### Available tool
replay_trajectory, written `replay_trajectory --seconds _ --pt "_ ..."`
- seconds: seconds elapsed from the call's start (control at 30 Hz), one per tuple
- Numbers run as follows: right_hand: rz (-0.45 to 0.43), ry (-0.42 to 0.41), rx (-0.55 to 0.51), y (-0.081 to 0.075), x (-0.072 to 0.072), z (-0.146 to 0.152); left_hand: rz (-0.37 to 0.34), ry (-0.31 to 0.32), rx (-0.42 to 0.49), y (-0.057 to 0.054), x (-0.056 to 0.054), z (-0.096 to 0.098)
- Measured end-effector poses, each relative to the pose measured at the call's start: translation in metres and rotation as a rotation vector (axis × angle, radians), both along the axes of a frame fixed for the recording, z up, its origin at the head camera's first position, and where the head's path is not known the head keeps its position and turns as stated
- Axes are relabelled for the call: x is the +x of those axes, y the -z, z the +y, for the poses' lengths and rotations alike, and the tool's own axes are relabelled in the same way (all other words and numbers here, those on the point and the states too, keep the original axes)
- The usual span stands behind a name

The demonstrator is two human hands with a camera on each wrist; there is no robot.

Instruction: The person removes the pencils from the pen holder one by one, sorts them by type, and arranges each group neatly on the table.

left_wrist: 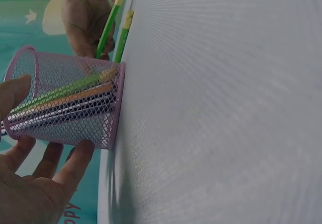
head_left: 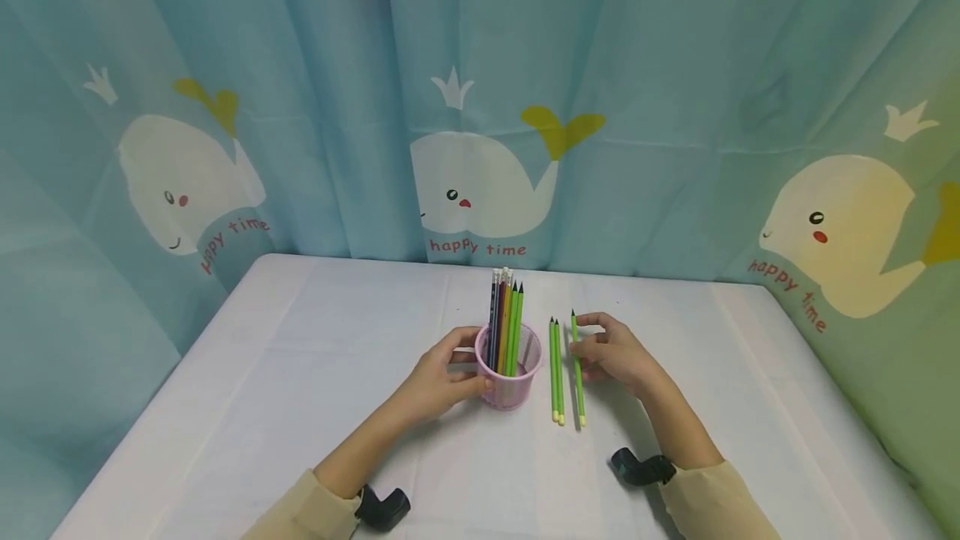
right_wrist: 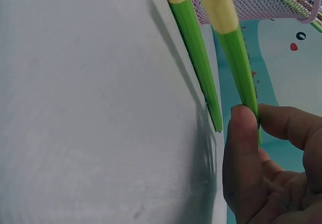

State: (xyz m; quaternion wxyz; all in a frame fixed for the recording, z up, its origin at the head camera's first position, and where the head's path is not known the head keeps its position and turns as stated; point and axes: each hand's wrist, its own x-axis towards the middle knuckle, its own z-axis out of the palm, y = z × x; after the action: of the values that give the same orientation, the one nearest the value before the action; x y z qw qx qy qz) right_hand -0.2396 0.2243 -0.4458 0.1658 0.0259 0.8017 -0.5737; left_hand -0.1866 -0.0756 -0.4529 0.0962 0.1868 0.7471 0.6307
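Note:
A pink mesh pencil cup stands on the table, and my left hand holds it from the left, thumb at the near side and fingers around the far side. Several pencils lean in the cup: dark, reddish, orange and green ones. My right hand pinches a green pencil between thumb and fingers, its dark tip pointing away and its pale yellow end towards me. In the right wrist view this pencil is raised off the tabletop. Two more green pencils lie side by side between cup and right hand.
The table has a white cover. Behind it hangs a blue-green curtain printed with whales. A black wrist device sits at the left sleeve, another at the right.

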Motion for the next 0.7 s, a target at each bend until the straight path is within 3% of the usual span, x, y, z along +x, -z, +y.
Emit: replay_trajectory --seconds 0.47,0.7 --pt "-0.005 -0.005 0.042 0.0062 -0.0017 0.0018 0.013 0.001 -0.008 0.0012 -0.0006 0.0003" --pt "-0.001 -0.022 0.008 0.0063 -0.0007 0.0032 0.005 0.000 0.000 0.0010 0.0000 0.0004"
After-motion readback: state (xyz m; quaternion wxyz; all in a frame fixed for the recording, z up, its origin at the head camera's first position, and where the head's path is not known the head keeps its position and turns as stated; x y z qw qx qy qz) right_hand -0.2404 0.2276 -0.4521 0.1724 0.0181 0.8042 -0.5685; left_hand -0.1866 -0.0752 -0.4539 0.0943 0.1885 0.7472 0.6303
